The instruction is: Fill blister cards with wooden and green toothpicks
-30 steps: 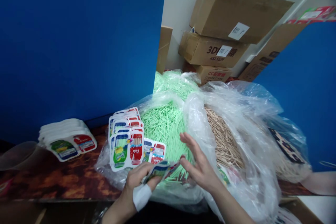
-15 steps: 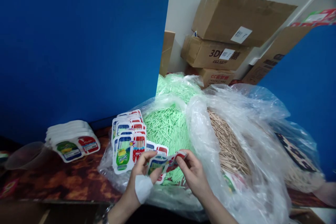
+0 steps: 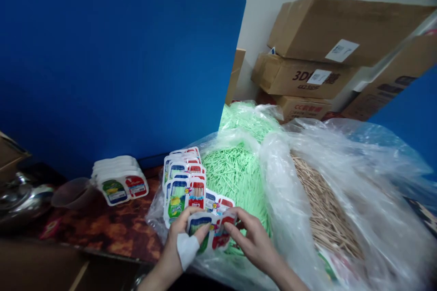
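Between my two hands is a twin-section candy packet (image 3: 217, 233), green on the left half and red on the right. My left hand (image 3: 178, 239), with a white patch near the thumb, pinches its left edge. The fingers of my right hand (image 3: 254, 238) are closed on the red half. Similar filled packets (image 3: 186, 191) lie in an overlapping pile just beyond my left hand, and another packet (image 3: 221, 202) lies behind the held one. Green candy strands (image 3: 235, 170) fill a clear plastic bag beneath and beyond my hands.
Brown candy sticks (image 3: 324, 204) lie in a second plastic bag (image 3: 285, 182) at right. On the left are a stack of packets (image 3: 124, 188), a clear bowl (image 3: 73, 193) and a shiny metal object (image 3: 27, 200). Behind stand a blue partition (image 3: 119, 63) and stacked cardboard boxes (image 3: 307, 72).
The held packet has turned from tilted and bent to flatter, with its front facing me more. My view has shifted left, bringing the metal object into sight.
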